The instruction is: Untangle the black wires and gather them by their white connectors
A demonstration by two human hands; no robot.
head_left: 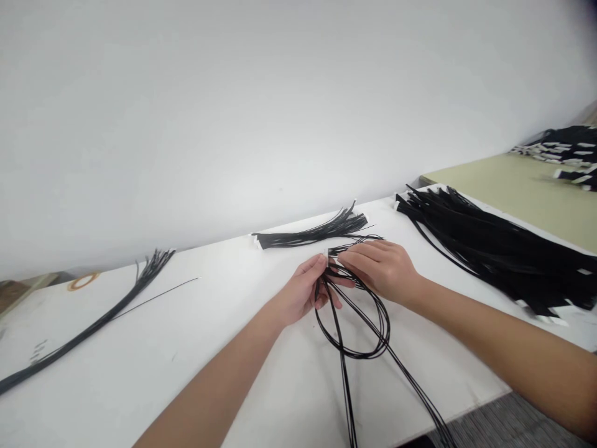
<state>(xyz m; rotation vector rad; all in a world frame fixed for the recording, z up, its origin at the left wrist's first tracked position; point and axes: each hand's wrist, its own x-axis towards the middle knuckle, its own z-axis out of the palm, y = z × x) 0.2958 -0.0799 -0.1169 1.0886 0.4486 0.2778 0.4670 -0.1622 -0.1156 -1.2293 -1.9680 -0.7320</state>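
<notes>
A small white connector (326,254) is pinched between the thumb and fingers of my left hand (305,289). Black wires (386,326) run out of it, loop below my hands and trail down past the table's front edge. On the right side of the connector, my right hand (382,269) has its fingers closed on the black wires close to where they enter it. Its fingertips are partly hidden behind the wires and the hand itself.
Behind my hands lies a bundle of black wires (308,236) with white ends. A long wire bundle (102,320) and a tape ring (83,281) are at the left of the white table (196,336). Black sleeved cables (494,242) lie right, near a greenish surface (513,190).
</notes>
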